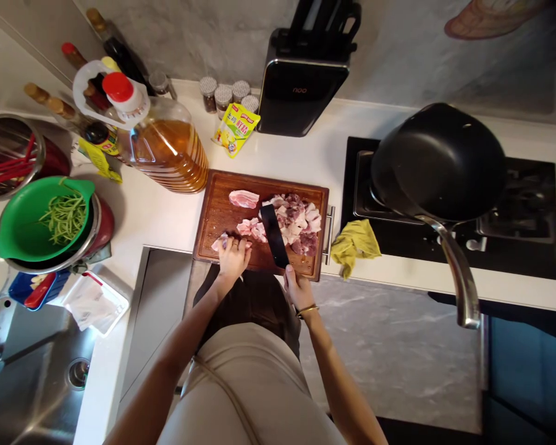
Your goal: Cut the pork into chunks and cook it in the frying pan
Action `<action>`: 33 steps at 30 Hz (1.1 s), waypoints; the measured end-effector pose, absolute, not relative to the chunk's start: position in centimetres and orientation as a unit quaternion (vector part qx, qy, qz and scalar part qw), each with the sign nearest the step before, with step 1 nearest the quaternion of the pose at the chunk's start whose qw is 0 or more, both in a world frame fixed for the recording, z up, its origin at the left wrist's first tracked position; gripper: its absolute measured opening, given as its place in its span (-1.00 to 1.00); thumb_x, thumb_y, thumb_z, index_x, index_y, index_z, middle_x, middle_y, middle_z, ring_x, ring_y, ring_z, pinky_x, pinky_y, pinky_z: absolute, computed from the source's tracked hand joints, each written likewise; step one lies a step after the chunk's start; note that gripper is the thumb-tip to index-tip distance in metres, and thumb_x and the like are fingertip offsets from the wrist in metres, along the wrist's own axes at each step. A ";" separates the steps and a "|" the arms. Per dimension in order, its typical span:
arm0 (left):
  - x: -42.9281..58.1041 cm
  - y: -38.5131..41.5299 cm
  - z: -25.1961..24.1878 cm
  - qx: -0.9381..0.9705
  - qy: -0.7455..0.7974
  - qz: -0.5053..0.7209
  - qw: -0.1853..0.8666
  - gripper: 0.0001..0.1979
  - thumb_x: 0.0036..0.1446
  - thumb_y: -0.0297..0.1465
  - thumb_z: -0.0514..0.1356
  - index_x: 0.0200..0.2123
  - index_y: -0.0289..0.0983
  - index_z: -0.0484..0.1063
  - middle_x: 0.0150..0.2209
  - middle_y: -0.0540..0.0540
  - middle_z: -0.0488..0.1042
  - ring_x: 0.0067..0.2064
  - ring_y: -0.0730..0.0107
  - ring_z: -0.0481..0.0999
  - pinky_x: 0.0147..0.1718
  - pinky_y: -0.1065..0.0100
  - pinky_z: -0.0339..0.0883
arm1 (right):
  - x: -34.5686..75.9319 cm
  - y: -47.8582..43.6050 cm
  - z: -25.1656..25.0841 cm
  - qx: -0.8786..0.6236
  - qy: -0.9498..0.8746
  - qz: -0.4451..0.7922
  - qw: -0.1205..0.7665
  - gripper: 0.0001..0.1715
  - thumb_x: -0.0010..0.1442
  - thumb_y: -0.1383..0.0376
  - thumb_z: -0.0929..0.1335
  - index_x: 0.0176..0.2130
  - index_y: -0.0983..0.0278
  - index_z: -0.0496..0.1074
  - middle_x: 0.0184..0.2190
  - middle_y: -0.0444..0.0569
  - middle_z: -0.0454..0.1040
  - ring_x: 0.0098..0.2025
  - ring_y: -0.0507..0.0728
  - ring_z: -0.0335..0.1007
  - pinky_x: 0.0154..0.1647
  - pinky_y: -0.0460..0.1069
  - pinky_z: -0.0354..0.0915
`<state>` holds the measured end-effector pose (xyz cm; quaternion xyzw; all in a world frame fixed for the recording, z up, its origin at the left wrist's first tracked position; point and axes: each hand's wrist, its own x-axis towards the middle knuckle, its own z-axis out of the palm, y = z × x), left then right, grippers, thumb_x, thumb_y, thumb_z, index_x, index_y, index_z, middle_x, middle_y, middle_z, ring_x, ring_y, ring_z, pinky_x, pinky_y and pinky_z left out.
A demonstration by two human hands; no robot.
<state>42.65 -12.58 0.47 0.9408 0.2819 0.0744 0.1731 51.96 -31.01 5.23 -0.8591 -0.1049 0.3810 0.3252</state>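
My right hand [298,288] grips a black-bladed kitchen knife [273,235] by its handle, the blade slanting up and left over the wooden cutting board [208,216]. Under the curled fingers of my left hand [234,258] lies a piece of raw meat [220,241] near the board's lower left. Between that hand and the blade are small cut bits of meat [252,228]. A pale pink slab of meat [244,198] rests alone higher up. Right of the blade, a heap of cut meat chunks [301,222] covers the board's right side.
A large oil jug [167,148] stands behind the board, beside a yellow seasoning packet [236,130] and a black knife block [303,86]. To the right are a yellow cloth [356,246] and a wok [440,161] on the stove. A green colander [23,222] and the sink [32,383] are left.
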 end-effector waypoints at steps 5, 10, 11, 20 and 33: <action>42.5 -12.0 2.9 0.958 0.238 -0.004 0.163 -0.63 0.09 -0.39 0.13 0.00 -0.23 0.40 -0.14 -0.23 0.47 0.08 0.00 0.29 0.21 -0.18 -0.20 | 52.1 -31.5 5.2 -0.859 -0.123 0.367 0.335 -0.26 0.21 -0.24 -0.02 -0.62 0.20 0.19 -0.71 -0.08 0.28 -0.59 0.08 0.25 -0.50 -0.03 0.15; 42.5 -10.6 3.8 0.967 0.212 -0.022 0.141 -0.67 0.03 -0.42 0.15 -0.07 -0.20 0.43 -0.09 -0.20 0.42 0.16 0.04 0.22 0.27 -0.16 -0.36 | 51.6 -31.6 4.7 -0.865 -0.133 0.352 0.332 -0.26 0.21 -0.23 0.00 -0.64 0.20 0.19 -0.71 -0.08 0.30 -0.58 0.09 0.25 -0.48 -0.02 0.12; 42.6 -10.5 3.6 0.966 0.216 -0.014 0.141 -0.68 0.04 -0.40 0.15 -0.09 -0.21 0.44 -0.09 -0.21 0.42 0.16 0.03 0.22 0.27 -0.16 -0.37 | 51.5 -31.6 4.6 -0.864 -0.133 0.357 0.329 -0.26 0.21 -0.22 0.00 -0.64 0.20 0.19 -0.71 -0.08 0.30 -0.58 0.09 0.26 -0.47 -0.02 0.12; 44.6 -10.8 2.2 0.941 0.305 0.070 0.126 -0.62 0.17 -0.25 0.08 0.02 -0.25 0.38 0.04 -0.26 0.38 0.22 -0.01 0.16 0.24 -0.19 -0.34 | 51.5 -31.5 4.8 -0.871 -0.140 0.350 0.314 -0.28 0.25 -0.17 0.02 -0.55 0.23 0.33 -0.63 -0.03 0.40 -0.50 0.14 0.36 -0.41 -0.01 0.19; 38.3 -9.4 2.5 0.898 0.394 0.117 0.159 -0.56 0.19 -0.15 0.08 0.03 -0.32 0.33 0.00 -0.30 0.41 0.07 0.06 0.33 0.10 0.08 0.13 | 50.6 -28.1 7.1 -0.883 -0.277 0.349 0.147 -0.45 0.34 0.02 0.08 -0.10 0.29 0.44 -0.14 0.12 0.54 -0.09 0.22 0.48 -0.09 0.01 0.29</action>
